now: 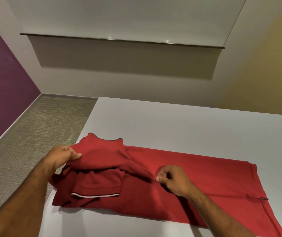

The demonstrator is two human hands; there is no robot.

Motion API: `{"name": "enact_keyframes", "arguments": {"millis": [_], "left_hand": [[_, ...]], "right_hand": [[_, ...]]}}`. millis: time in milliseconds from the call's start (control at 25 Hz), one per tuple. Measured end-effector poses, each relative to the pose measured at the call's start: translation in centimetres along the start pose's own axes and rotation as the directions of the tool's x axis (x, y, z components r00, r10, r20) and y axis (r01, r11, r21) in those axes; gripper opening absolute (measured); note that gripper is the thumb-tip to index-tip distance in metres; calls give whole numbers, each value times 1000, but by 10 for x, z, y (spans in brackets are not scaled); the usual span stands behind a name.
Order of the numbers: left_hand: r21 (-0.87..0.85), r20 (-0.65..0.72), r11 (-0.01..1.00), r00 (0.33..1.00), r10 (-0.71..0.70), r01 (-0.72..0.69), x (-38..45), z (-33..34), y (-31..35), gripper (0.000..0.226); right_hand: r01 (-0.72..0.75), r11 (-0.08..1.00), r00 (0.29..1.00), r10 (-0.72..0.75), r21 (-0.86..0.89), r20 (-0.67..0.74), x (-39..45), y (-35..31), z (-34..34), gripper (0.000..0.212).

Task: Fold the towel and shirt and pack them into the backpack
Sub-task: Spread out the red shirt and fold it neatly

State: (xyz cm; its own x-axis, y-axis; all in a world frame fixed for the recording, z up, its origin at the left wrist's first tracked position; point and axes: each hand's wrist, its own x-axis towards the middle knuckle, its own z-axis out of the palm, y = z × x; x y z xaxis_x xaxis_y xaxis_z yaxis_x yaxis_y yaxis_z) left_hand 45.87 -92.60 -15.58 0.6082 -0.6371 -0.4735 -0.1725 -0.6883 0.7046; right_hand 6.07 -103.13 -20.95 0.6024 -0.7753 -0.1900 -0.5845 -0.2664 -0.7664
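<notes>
A red polo shirt (196,175) lies lengthwise on the white table (179,124), collar end at the left, hem at the right. Its short sleeve with a white-striped cuff (96,195) is folded over the body. My left hand (63,156) grips the fabric at the shoulder near the collar and lifts it slightly. My right hand (172,180) pinches a fold of cloth at the shirt's middle. No towel or backpack is in view.
The table's left edge runs beside grey carpet (26,142). A purple wall (3,86) stands at the left and a whiteboard with a metal ledge (119,40) hangs on the far wall.
</notes>
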Motion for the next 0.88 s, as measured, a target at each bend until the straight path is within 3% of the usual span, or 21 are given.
{"name": "enact_keyframes", "arguments": {"millis": [240, 440, 520, 600, 720, 840, 880], "left_hand": [[99, 156, 995, 987, -40, 24, -7, -21, -1, 31], [193, 218, 981, 976, -9, -34, -12, -14, -8, 33], [175, 214, 984, 977, 2, -40, -12, -10, -9, 28], [127, 167, 991, 986, 6, -28, -9, -7, -10, 25], [94, -19, 993, 997, 73, -71, 0, -2, -10, 39], [31, -73, 993, 990, 117, -115, 11, 7, -3, 35], [24, -68, 994, 991, 112, -110, 14, 10, -1, 31]], "right_hand": [[130, 977, 992, -127, -172, 25, -10, -1, 0, 26], [96, 933, 995, -78, -348, 64, -12, 1, 4, 17], [75, 936, 997, -60, -344, 54, -6, -10, 6, 10], [92, 935, 996, -89, -342, 23, 7, -26, 9, 11], [179, 900, 983, -178, -398, 39, 38, -39, 18, 40], [326, 799, 945, -256, -504, 204, 68, -53, 36, 28], [395, 752, 917, -289, -528, 276, 78, -57, 43, 35]]}}
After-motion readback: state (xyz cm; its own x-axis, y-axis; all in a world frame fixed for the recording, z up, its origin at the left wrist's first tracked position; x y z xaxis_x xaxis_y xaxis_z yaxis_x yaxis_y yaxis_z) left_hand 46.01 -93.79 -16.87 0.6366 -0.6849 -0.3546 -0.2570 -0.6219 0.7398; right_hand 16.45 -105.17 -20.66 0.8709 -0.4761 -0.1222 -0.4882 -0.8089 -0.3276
